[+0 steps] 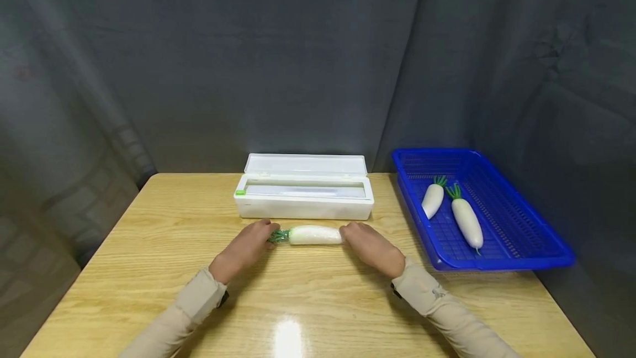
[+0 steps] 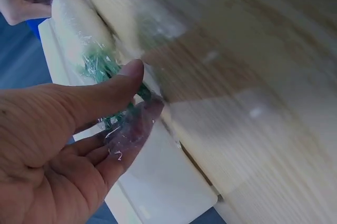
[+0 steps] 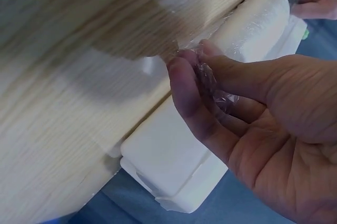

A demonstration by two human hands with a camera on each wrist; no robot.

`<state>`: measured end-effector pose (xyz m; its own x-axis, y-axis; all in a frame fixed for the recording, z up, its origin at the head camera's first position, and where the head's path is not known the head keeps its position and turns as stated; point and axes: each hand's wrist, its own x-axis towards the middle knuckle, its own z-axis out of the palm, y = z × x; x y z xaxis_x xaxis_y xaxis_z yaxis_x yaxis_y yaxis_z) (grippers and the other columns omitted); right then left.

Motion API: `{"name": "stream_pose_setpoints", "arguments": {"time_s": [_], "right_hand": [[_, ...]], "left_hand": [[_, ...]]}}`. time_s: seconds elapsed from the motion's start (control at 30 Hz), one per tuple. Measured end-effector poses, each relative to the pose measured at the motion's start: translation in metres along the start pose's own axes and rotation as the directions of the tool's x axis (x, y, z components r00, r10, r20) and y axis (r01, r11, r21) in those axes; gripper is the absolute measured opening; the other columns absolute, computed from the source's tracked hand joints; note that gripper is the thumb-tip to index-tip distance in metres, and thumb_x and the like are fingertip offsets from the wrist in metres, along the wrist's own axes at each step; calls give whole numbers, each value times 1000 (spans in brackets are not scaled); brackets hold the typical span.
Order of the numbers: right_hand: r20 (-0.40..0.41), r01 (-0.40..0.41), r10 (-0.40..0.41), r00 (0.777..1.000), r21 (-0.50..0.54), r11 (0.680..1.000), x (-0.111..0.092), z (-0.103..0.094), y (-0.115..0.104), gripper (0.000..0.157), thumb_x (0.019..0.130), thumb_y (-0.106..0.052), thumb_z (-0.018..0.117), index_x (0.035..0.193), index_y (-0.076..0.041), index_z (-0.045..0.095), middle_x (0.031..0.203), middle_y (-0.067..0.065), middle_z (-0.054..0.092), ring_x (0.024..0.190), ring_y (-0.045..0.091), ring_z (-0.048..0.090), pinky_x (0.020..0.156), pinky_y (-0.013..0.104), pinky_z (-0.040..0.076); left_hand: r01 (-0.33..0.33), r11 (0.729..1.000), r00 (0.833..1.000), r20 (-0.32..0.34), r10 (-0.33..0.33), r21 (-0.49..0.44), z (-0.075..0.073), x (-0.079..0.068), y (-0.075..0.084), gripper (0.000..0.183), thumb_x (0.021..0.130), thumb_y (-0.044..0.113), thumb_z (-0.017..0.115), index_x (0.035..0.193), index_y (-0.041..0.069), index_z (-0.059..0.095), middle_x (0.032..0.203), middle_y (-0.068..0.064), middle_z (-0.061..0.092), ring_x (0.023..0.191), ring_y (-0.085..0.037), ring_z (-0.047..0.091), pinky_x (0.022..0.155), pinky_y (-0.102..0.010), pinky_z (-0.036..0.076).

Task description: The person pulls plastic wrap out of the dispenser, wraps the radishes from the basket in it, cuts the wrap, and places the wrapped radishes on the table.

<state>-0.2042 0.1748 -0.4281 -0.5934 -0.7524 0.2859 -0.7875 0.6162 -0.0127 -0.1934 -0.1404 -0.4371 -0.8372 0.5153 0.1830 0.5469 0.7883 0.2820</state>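
A grey curtain (image 1: 318, 59) backs the wooden table (image 1: 149, 269). Before the open white box (image 1: 303, 210), one radish (image 1: 315, 235) is already covered in clear film (image 2: 126, 134); the left hand's (image 1: 250, 242) grip pinches it at the leaves, the right hand's (image 1: 370, 245) at the other end. Both ends seem unfinished; two radishes (image 1: 467, 224) in the blue basket (image 1: 502, 264) look unwrapped.
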Motion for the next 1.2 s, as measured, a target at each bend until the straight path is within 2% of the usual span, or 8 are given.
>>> {"name": "stream_pose_setpoints", "arguments": {"time_s": [0.23, 0.4, 0.63, 0.8, 0.9, 1.0, 1.07, 1.2], "right_hand": [[-22, -10, 8, 1000, -94, 996, 11, 4, -8, 26, 85, -2, 84, 96, -1, 60, 86, 10, 64, 75, 25, 62, 62, 35, 52], [-53, 42, -49, 997, -131, 990, 20, 8, -12, 37, 86, -6, 84, 115, -3, 62, 99, 10, 67, 87, 26, 66, 67, 36, 56], [3, 15, -15, 1000, -78, 997, 23, 9, -10, 42, 86, -4, 84, 124, 0, 67, 104, 13, 71, 89, 26, 68, 72, 34, 59], [8, 9, -9, 1000, -45, 999, 25, 8, -9, 41, 84, -1, 85, 121, 1, 67, 100, 14, 72, 87, 27, 69, 71, 34, 58], [-1, 20, -20, 1000, -34, 999, 26, 8, -8, 37, 82, 3, 85, 115, -1, 68, 93, 12, 71, 81, 26, 68, 67, 32, 56], [10, 22, -22, 1000, -14, 1000, 28, 6, -7, 36, 82, 4, 85, 114, -2, 69, 90, 10, 72, 79, 24, 68, 66, 30, 56], [18, 22, -22, 1000, -10, 1000, 29, 5, -7, 37, 82, 4, 85, 116, -1, 70, 92, 11, 73, 81, 25, 69, 67, 30, 57], [23, 21, -22, 1000, 17, 1000, 29, 6, -5, 42, 82, 5, 85, 121, 0, 71, 97, 13, 75, 86, 26, 71, 71, 31, 60]], "left_hand": [[6, 1000, 1000, 15, -6, -25, 0, 0, -4, 37, 81, -5, 85, 115, -4, 72, 92, -13, 69, 88, -26, 70, 75, -36, 61], [-4, 996, 999, -33, 1, -93, 0, -3, -8, 48, 80, -3, 85, 125, -7, 69, 104, -16, 72, 94, -27, 71, 82, -39, 61], [49, 956, 996, -55, -67, -289, -15, -10, -14, 46, 97, 6, 73, 140, -7, 59, 118, -21, 70, 94, -26, 73, 79, -37, 61], [15, 960, 998, -49, -30, -281, -26, -11, -19, 3, 96, -1, 71, 97, 1, 73, 86, -6, 67, 72, -11, 59, 64, -27, 53], [35, 948, 998, -33, -48, -316, -25, -10, -23, 11, 94, -2, 74, 85, 4, 74, 75, 0, 65, 64, -5, 53, 60, -23, 48], [91, 919, 994, -16, -106, -384, -21, -11, -28, 2, 93, 2, 76, 94, 1, 78, 82, -4, 73, 66, -6, 63, 60, -22, 54], [120, 895, 992, 9, -129, -431, -21, -12, -31, 14, 93, 5, 77, 105, -2, 77, 88, -7, 76, 69, -11, 69, 62, -25, 57], [95, 889, 995, 48, -82, -449, -20, -12, -37, 29, 93, 10, 78, 119, -3, 74, 91, -7, 76, 73, -12, 70, 66, -27, 58]]}}
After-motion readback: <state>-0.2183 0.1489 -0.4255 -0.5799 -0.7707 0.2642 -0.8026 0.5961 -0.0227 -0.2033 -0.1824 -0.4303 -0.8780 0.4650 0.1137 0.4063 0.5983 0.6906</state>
